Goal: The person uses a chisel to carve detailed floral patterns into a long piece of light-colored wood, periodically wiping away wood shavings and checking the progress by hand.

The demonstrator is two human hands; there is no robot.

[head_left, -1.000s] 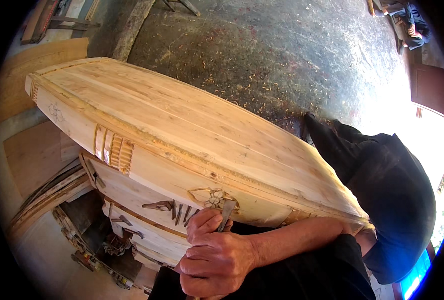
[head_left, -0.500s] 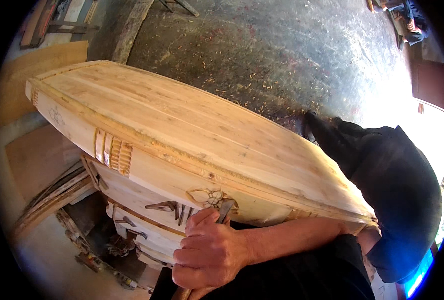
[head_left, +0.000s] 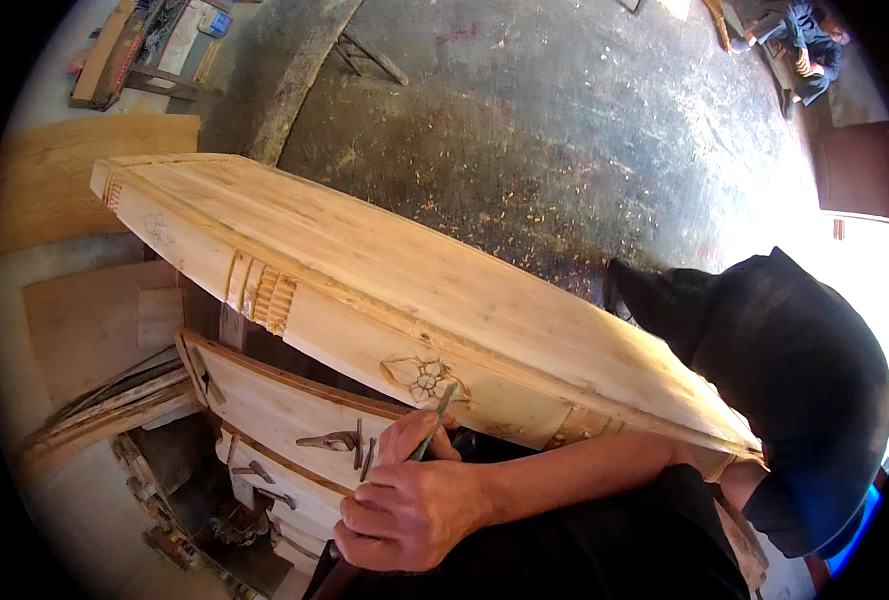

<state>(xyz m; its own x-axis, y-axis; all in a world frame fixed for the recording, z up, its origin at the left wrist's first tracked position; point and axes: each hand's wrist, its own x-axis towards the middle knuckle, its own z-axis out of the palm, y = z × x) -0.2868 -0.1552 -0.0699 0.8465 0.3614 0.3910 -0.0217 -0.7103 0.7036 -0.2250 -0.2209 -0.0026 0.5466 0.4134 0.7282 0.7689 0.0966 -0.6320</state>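
A long pale wooden panel piece (head_left: 444, 270) with a tapering, raised top lies across the view. On its near side is a carved flower (head_left: 428, 380) with leaf-like outlines. My right hand (head_left: 414, 515), its forearm coming in from the right, is closed round the handle of a chisel (head_left: 430, 432). Higher up, my left hand (head_left: 404, 436) is partly hidden behind it, fingers closed about the metal shank. The chisel's tip is at the lower right edge of the flower.
Below the panel, several hand tools (head_left: 332, 440) lie on a lower wooden piece (head_left: 264, 395). Boards (head_left: 114, 410) lean at the left. Shavings dot the floor (head_left: 504, 150). A black-clothed form (head_left: 784, 390) fills the right; a person (head_left: 812, 50) sits at the far right.
The view has shifted, so the panel appears lower and farther right. The upper hand and more of the chisel's shank now show; the chisel tip is clearer against the flower's edge.
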